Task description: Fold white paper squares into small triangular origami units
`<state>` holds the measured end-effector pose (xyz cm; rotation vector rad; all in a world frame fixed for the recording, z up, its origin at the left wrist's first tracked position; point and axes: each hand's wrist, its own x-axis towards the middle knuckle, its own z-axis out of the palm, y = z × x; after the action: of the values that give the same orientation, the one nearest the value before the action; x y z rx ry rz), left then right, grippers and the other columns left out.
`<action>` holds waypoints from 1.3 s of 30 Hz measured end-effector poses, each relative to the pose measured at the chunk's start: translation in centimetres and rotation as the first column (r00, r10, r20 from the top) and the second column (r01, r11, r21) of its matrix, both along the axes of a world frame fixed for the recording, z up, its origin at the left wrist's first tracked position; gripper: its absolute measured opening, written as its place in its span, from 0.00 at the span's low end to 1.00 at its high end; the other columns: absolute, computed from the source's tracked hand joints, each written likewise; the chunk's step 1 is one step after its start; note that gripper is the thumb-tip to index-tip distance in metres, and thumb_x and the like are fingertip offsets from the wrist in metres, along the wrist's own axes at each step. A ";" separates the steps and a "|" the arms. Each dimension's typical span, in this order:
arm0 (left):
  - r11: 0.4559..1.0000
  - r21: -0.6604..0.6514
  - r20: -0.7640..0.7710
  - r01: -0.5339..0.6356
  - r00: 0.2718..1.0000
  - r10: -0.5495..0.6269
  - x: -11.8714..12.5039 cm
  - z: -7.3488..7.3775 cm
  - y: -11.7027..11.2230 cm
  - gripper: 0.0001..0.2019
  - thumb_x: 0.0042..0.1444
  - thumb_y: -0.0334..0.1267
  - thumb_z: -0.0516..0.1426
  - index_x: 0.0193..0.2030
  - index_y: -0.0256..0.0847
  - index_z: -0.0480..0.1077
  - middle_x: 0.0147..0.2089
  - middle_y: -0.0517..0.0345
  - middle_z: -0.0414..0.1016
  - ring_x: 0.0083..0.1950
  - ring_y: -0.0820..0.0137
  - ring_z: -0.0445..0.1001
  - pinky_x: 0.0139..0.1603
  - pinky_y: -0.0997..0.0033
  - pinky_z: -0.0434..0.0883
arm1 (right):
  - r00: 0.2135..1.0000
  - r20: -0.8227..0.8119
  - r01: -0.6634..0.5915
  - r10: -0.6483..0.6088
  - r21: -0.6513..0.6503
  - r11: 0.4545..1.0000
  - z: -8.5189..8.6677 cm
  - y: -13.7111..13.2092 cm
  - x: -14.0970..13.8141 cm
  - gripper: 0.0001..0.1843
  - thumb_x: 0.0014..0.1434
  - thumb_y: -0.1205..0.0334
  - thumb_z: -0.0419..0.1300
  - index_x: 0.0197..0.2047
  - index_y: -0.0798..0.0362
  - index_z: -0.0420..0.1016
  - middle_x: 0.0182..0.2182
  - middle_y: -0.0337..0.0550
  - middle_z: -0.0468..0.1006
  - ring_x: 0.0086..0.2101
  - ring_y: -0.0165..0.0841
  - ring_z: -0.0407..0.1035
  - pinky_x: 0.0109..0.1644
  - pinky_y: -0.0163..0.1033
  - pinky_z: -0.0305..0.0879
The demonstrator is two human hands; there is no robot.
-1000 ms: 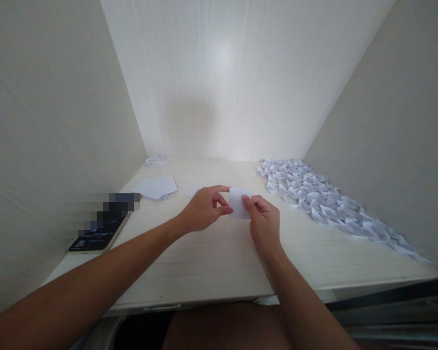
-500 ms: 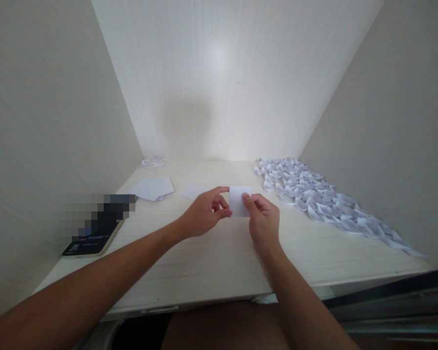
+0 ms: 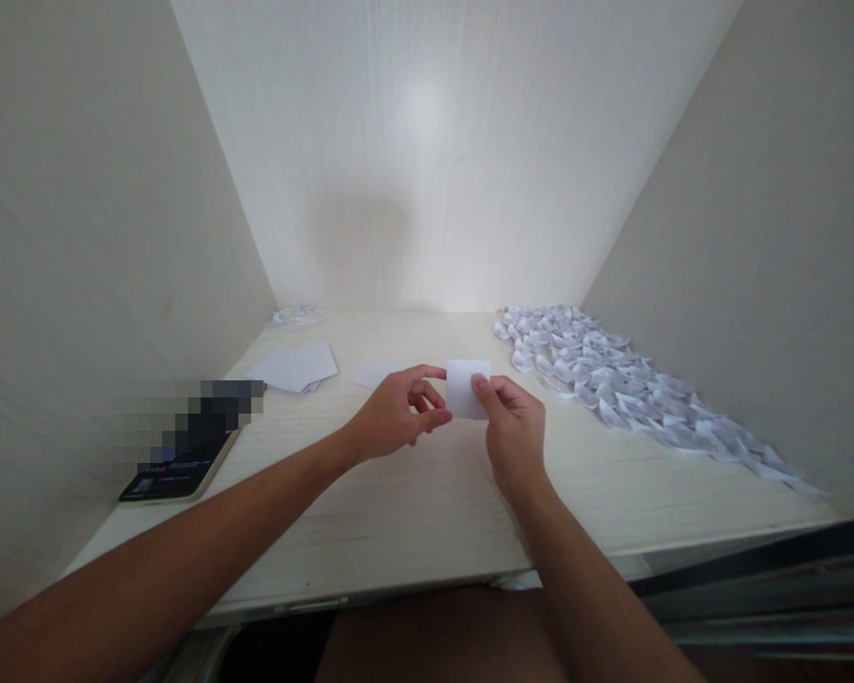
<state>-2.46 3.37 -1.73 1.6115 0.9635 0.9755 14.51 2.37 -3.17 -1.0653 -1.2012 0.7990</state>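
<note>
A small white rectangle of paper (image 3: 462, 391) is held up above the desk, facing me. My right hand (image 3: 516, 427) is closed on its right side, thumb across the front and the other fingers behind. At the paper's left edge is my left hand (image 3: 399, 408), its fingers curved and apart. The left index fingertip meets the edge near the top and the thumb tip lies by the lower corner. Whether any left fingertip goes behind the paper I cannot tell.
Flat white sheets (image 3: 299, 368) lie at the left, and another sheet (image 3: 376, 373) is partly behind my left hand. A phone (image 3: 177, 474), partly pixelated, rests by the left wall. Many folded paper pieces (image 3: 612, 379) cover the right side. White scraps (image 3: 295, 316) lie in the back left corner.
The paper stays in my right hand, nearly unmoved. My left middle and lower fingers have loosened and spread slightly. The camera view has shifted a little.
</note>
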 end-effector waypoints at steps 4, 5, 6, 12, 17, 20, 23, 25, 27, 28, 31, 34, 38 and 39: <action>1.000 -0.015 0.069 -0.004 0.998 0.005 0.1 -0.1 -0.1 0.27 0.47 0.36 0.68 0.54 0.37 0.68 0.27 0.64 0.72 0.27 0.72 0.74 0.19 0.79 0.69 | 0.999 -0.046 -0.017 0.017 -0.017 1.000 0.0 0.0 0.0 0.20 0.56 0.45 0.65 0.23 0.52 0.72 0.22 0.36 0.71 0.25 0.31 0.60 0.30 0.38 0.56; 1.000 -0.014 0.077 0.004 0.997 -0.003 0.1 0.0 -0.1 0.26 0.47 0.36 0.68 0.53 0.37 0.68 0.26 0.65 0.72 0.27 0.72 0.74 0.20 0.78 0.70 | 0.999 -0.050 -0.022 0.021 -0.020 1.000 0.0 0.0 0.0 0.20 0.56 0.45 0.65 0.23 0.52 0.73 0.22 0.37 0.71 0.25 0.31 0.60 0.30 0.38 0.56; 1.000 -0.016 0.085 0.014 0.996 -0.012 0.1 0.0 0.0 0.25 0.47 0.35 0.68 0.52 0.38 0.68 0.26 0.66 0.71 0.27 0.72 0.75 0.21 0.78 0.70 | 0.999 -0.049 -0.024 0.023 -0.022 0.999 0.0 0.0 0.0 0.20 0.56 0.45 0.65 0.23 0.52 0.73 0.22 0.37 0.71 0.25 0.31 0.60 0.30 0.38 0.56; 0.996 -0.029 0.151 0.081 0.986 -0.075 -0.1 -0.2 0.0 0.23 0.50 0.38 0.68 0.45 0.43 0.59 0.25 0.69 0.71 0.27 0.71 0.76 0.21 0.78 0.71 | 0.998 -0.062 -0.021 0.019 -0.026 0.999 0.1 -0.1 0.0 0.21 0.56 0.45 0.66 0.23 0.52 0.73 0.21 0.36 0.70 0.24 0.30 0.59 0.30 0.38 0.56; 0.955 0.294 -0.052 0.044 0.998 -0.029 -0.2 -0.3 -0.6 0.21 0.55 0.36 0.66 0.49 0.44 0.60 0.40 0.58 0.77 0.38 0.70 0.79 0.29 0.75 0.76 | 0.974 -0.225 -0.036 0.010 -0.113 0.993 0.2 0.3 0.3 0.18 0.52 0.45 0.68 0.25 0.52 0.74 0.20 0.35 0.69 0.23 0.30 0.59 0.29 0.37 0.56; 0.839 0.531 -0.235 0.116 0.972 0.014 -0.4 -0.2 -0.8 0.16 0.61 0.32 0.61 0.55 0.43 0.69 0.47 0.52 0.79 0.41 0.71 0.80 0.36 0.74 0.78 | 0.947 -0.317 -0.104 0.042 -0.181 0.978 0.3 0.4 0.4 0.18 0.47 0.47 0.71 0.25 0.52 0.75 0.21 0.36 0.71 0.23 0.30 0.61 0.28 0.37 0.57; 0.750 0.649 -0.270 0.131 0.961 0.066 -0.6 -0.1 -0.7 0.11 0.64 0.31 0.57 0.51 0.43 0.76 0.49 0.51 0.80 0.42 0.71 0.80 0.40 0.73 0.79 | 0.942 -0.319 -0.174 0.103 -0.204 0.963 0.6 0.1 0.3 0.18 0.47 0.47 0.71 0.24 0.53 0.75 0.20 0.36 0.70 0.23 0.30 0.60 0.27 0.37 0.56; 0.702 0.708 -0.236 0.076 0.962 0.135 -0.8 0.0 -0.6 0.11 0.64 0.31 0.58 0.50 0.43 0.78 0.48 0.51 0.81 0.42 0.71 0.81 0.41 0.73 0.79 | 0.937 -0.314 -0.221 0.152 -0.197 0.955 0.8 -0.1 0.2 0.17 0.48 0.48 0.71 0.25 0.53 0.76 0.20 0.37 0.70 0.23 0.30 0.60 0.27 0.37 0.56; 0.642 0.767 -0.198 0.029 0.961 0.193 -1.0 0.1 -0.6 0.10 0.63 0.32 0.60 0.49 0.43 0.80 0.46 0.51 0.82 0.43 0.70 0.81 0.43 0.72 0.79 | 0.928 -0.322 -0.256 0.186 -0.191 0.948 0.9 -0.3 0.1 0.16 0.49 0.50 0.71 0.25 0.54 0.77 0.21 0.37 0.71 0.24 0.29 0.60 0.27 0.36 0.55; 0.611 0.791 -0.180 0.014 0.961 0.210 -1.0 0.1 -0.5 0.10 0.63 0.32 0.60 0.48 0.43 0.80 0.46 0.51 0.83 0.43 0.70 0.81 0.44 0.71 0.78 | 0.924 -0.326 -0.269 0.198 -0.189 0.944 1.0 -0.4 0.1 0.15 0.49 0.51 0.71 0.25 0.54 0.77 0.21 0.37 0.71 0.24 0.29 0.59 0.27 0.36 0.55; 0.557 0.830 -0.158 0.010 0.963 0.218 -1.2 0.1 -0.5 0.09 0.62 0.32 0.62 0.48 0.43 0.81 0.45 0.51 0.83 0.43 0.70 0.81 0.44 0.72 0.78 | 0.914 -0.342 -0.295 0.219 -0.187 0.937 1.2 -0.4 0.2 0.14 0.49 0.51 0.71 0.26 0.54 0.79 0.22 0.37 0.72 0.24 0.29 0.60 0.28 0.36 0.56; 0.529 0.848 -0.154 0.019 0.965 0.213 -1.2 0.1 -0.4 0.09 0.61 0.33 0.64 0.48 0.44 0.81 0.45 0.50 0.83 0.42 0.70 0.81 0.42 0.74 0.77 | 0.909 -0.350 -0.305 0.226 -0.190 0.933 1.2 -0.4 0.3 0.14 0.49 0.51 0.72 0.27 0.54 0.81 0.23 0.38 0.74 0.25 0.30 0.63 0.29 0.36 0.58; 0.459 0.888 -0.126 0.020 0.971 0.202 -1.2 0.1 -0.2 0.09 0.61 0.35 0.64 0.47 0.45 0.81 0.45 0.51 0.83 0.38 0.73 0.82 0.38 0.77 0.77 | 0.916 -0.340 -0.288 0.215 -0.182 0.940 1.1 -0.4 0.4 0.15 0.48 0.51 0.72 0.27 0.55 0.82 0.23 0.39 0.75 0.25 0.29 0.63 0.29 0.36 0.58; 0.446 0.895 -0.124 0.024 0.972 0.198 -1.2 0.1 -0.2 0.08 0.61 0.35 0.64 0.47 0.45 0.81 0.45 0.52 0.83 0.37 0.74 0.82 0.37 0.78 0.77 | 0.916 -0.342 -0.283 0.210 -0.181 0.942 1.2 -0.4 0.3 0.15 0.48 0.51 0.72 0.27 0.55 0.82 0.24 0.39 0.75 0.25 0.28 0.63 0.29 0.35 0.58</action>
<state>-3.62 3.18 -1.62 2.6293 0.6594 1.5733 14.84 1.95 -2.02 -0.9296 -0.9930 1.2823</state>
